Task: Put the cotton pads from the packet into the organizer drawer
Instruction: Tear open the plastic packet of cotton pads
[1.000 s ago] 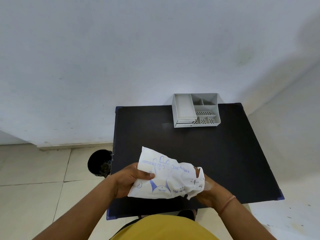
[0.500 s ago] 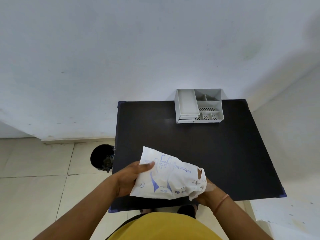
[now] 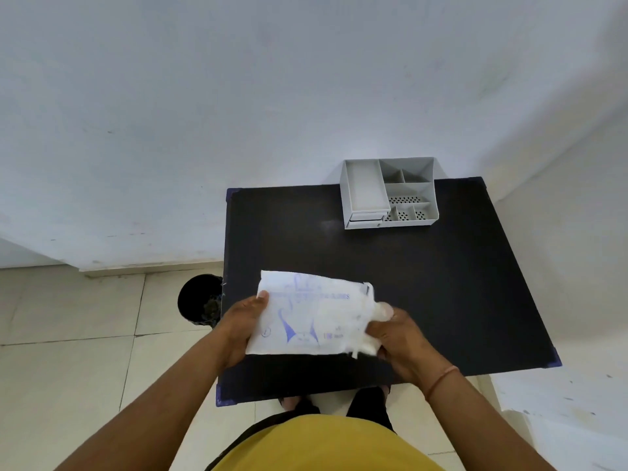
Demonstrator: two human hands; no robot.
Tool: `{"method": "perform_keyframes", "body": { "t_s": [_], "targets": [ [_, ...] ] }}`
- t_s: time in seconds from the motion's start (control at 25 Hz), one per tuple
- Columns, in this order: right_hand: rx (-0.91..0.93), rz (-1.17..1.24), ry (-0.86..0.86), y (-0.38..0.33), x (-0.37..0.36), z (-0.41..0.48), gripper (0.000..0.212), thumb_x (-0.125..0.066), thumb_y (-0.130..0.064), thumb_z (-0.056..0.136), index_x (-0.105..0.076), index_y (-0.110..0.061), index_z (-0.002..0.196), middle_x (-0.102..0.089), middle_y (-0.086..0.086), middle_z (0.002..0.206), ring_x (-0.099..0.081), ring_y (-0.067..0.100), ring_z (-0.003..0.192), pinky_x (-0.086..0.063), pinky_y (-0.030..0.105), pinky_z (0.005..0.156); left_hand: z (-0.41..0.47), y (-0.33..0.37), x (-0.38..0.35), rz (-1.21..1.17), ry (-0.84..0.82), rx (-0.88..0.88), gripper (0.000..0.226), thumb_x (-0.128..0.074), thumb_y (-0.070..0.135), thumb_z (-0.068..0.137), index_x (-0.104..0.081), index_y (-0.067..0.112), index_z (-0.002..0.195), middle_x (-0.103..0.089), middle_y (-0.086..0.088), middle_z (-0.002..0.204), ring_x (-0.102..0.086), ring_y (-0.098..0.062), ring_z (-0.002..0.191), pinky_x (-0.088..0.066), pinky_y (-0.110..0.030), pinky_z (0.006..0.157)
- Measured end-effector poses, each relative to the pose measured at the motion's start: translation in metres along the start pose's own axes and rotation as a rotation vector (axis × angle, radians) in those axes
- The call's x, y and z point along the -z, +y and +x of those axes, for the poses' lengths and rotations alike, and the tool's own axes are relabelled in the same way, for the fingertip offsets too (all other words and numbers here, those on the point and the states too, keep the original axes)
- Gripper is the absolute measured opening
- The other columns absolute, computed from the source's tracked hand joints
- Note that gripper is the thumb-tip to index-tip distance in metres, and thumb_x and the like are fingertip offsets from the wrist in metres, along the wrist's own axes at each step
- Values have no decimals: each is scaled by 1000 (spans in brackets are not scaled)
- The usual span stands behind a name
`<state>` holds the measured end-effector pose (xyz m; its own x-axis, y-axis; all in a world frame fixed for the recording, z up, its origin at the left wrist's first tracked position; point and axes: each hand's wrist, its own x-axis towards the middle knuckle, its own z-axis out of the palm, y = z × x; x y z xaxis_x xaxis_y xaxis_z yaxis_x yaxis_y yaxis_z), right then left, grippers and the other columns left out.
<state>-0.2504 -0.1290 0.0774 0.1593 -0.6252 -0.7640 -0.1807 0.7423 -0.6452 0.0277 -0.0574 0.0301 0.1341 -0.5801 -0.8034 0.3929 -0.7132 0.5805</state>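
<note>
The left hand [image 3: 238, 326] is closed around the left end of the packet [image 3: 311, 317]. Its thumb lies on top of the packet and the other fingers are tucked under it. The right hand [image 3: 399, 336] pinches the right end of the packet, where the edge looks torn and ragged. Its fingers are curled tight on that end. The packet is white with blue writing and blue shapes on it. It sits between the two hands, held up over the near part of the table [image 3: 441, 300]. No cotton pads can be seen outside the packet.

The table is black and flat, with small blue corners. It stands against a pale wall [image 3: 272, 96]. The floor [image 3: 68, 317] has light tiles.

Far ahead of the right hand, at the back edge of the table by the wall, is the organizer [image 3: 389, 193]. It is grey and has many little boxes on top. Some of the boxes have dots of holes in the bottom. The drawer [image 3: 366, 220] is at its front left, and it looks shut or nearly shut. The organizer is well apart from both hands, and nothing lies on the table between them.

Just left of the left hand, down on the floor beside the table, is a black bin [image 3: 198, 302]. The person wears a yellow shirt [image 3: 323, 443] and a thin band [image 3: 440, 382] on the right wrist.
</note>
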Motion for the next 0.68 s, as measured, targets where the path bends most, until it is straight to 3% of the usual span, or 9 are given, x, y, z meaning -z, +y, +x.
{"method": "perform_keyframes", "body": {
  "t_s": [0.08,0.24,0.4,0.52,0.6,0.68],
  "targets": [
    [19,3,72,-6,22,1,20,-74,-1,90,-70,-16,102,-77,14,103,-75,25,85,-64,42,73,21,-9,18,63,105,20,41,-47,43,112,-72,13,125,-83,-15,114,-79,-38,103,-62,-53,96],
    [18,61,146,-7,58,-5,24,-78,-8,89,-68,-19,108,-73,14,112,-72,27,97,-64,41,77,63,-38,41,211,317,35,43,-49,49,109,-67,15,130,-75,-19,125,-75,-41,104,-57,-58,104],
    [27,224,127,-4,63,-10,27,-77,-8,89,-65,-19,111,-74,13,115,-74,27,99,-64,41,75,85,-62,36,515,409,49,54,-50,46,109,-56,8,147,-64,-26,142,-64,-48,119,-52,-52,106],
    [29,430,100,-8,52,-12,30,-76,-3,89,-64,-16,112,-78,12,113,-77,28,99,-65,46,84,69,-49,10,724,598,-35,67,-66,39,100,-44,8,155,-54,-30,149,-54,-53,132,-47,-61,110],
    [20,583,67,-13,45,-13,32,-74,-3,90,-61,-16,116,-79,13,114,-76,32,104,-64,49,85,51,-29,-17,764,498,-214,62,-71,33,99,-49,12,153,-54,-22,154,-54,-45,138,-46,-57,113],
    [-18,705,8,-18,36,-15,31,-71,-5,93,-59,-17,119,-76,16,117,-75,35,104,-63,47,80,24,-1,-54,454,85,-208,37,-71,25,102,-64,19,137,-64,-13,149,-63,-30,132,-51,-50,112]
  ]
}}
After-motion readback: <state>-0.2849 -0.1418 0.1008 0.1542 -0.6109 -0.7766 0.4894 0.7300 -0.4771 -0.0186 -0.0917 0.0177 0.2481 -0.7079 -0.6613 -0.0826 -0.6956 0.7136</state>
